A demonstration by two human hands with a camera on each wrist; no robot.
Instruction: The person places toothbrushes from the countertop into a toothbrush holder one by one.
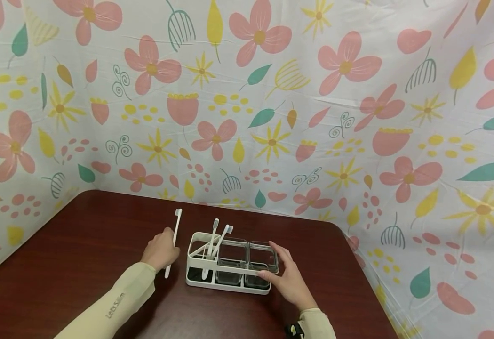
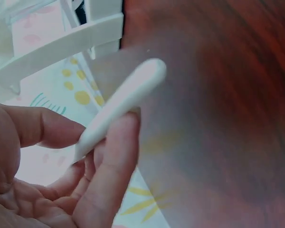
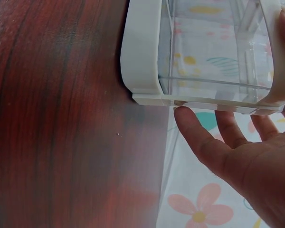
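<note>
My left hand [image 1: 161, 249] pinches a white toothbrush [image 1: 177, 220] between thumb and fingers, bristle head up, left of the holder. In the left wrist view the rounded handle end of the toothbrush [image 2: 133, 88] sticks out past the fingertips. A white-framed toothbrush holder [image 1: 234, 271] stands on the table. Two toothbrushes lean in its left part, a near one [image 1: 221, 241] and one behind [image 1: 214, 232]. Two clear cups, a middle cup [image 1: 233, 249] and a right cup [image 1: 262, 253], sit beside them. My right hand [image 1: 291, 281] grips the holder's right end, thumb on the front rail, fingers along the side.
The dark red-brown wooden table [image 1: 82, 245] has rounded far corners. A white cloth [image 1: 230, 70] printed with flowers and leaves hangs behind the table and along both sides. A dark band [image 1: 294, 330] circles the right wrist.
</note>
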